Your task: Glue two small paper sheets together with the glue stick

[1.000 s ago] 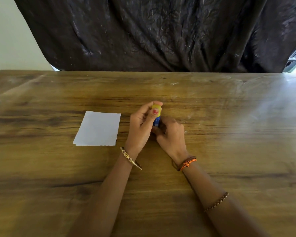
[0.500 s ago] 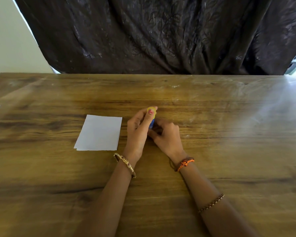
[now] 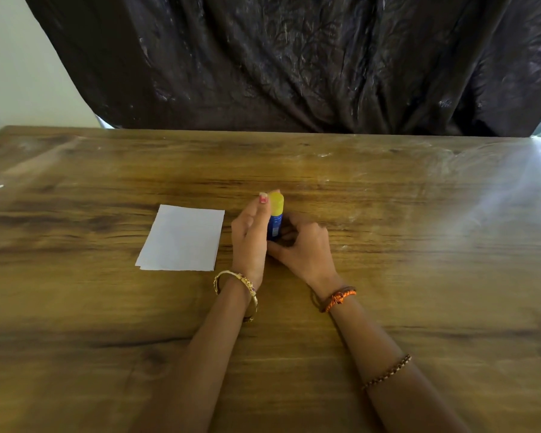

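A: Middle of the frame, both hands are on the glue stick point(image 3: 275, 218). The right hand point(image 3: 303, 248) is wrapped snugly around the blue body low down, fingers curled tight over it.

B: And the left hand point(image 3: 250, 235) pinches higher up, a fingertip point(image 3: 263, 198) with red polish lying right against the yellow cap point(image 3: 276, 201). The cap sits on the stick, which stands roughly upright.

A: Whether the base touches the table point(image 3: 419, 245) I cannot tell, the right hand hides it.

B: Moving outward, just left of the left hand lie the paper sheets point(image 3: 181, 239), white, flat on the wood, stacked with the lower edges slightly offset.

A: Close to the hand but not touching it. A gold bangle point(image 3: 236, 287) on the left wrist, an orange thread band point(image 3: 339, 298) on the right, both forearms coming up from the bottom edge.

B: Across the top of the frame, a dark crinkled cloth point(image 3: 294, 64) hangs behind the table.
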